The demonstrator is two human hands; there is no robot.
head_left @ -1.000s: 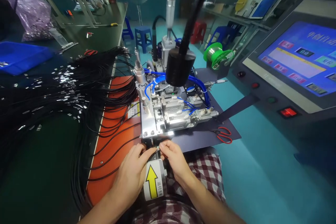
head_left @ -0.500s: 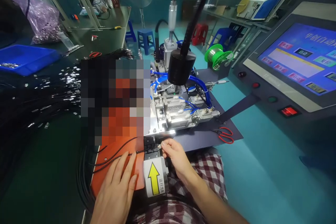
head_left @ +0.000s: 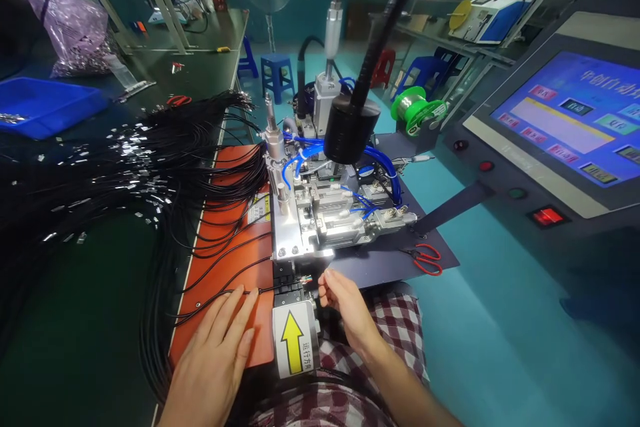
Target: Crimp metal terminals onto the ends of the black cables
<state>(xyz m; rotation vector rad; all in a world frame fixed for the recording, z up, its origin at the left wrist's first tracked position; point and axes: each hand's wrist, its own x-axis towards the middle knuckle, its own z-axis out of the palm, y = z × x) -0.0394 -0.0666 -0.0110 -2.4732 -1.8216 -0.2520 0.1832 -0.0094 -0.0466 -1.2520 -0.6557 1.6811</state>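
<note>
Drawn off the wire ends (head_left: 307,279), our right hand (head_left: 345,303) is curled, apparently empty, how tightly we cannot tell; our left hand (head_left: 213,340), loosely spread, touches the cable (head_left: 274,287) just beyond the arrow plate (head_left: 295,340). We seem to be seating it; next calls for holding it straight.

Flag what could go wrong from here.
1. The wire ends sit clear of the right hand, so they might shift if the left hand, its fingertips on or right beside the cable, drags it.
2. Other black cables run close to the left fingertips across the orange sheet and could snag.
3. The red-handled scissors lie near the dark plate's edge; a knock might drop them.
</note>
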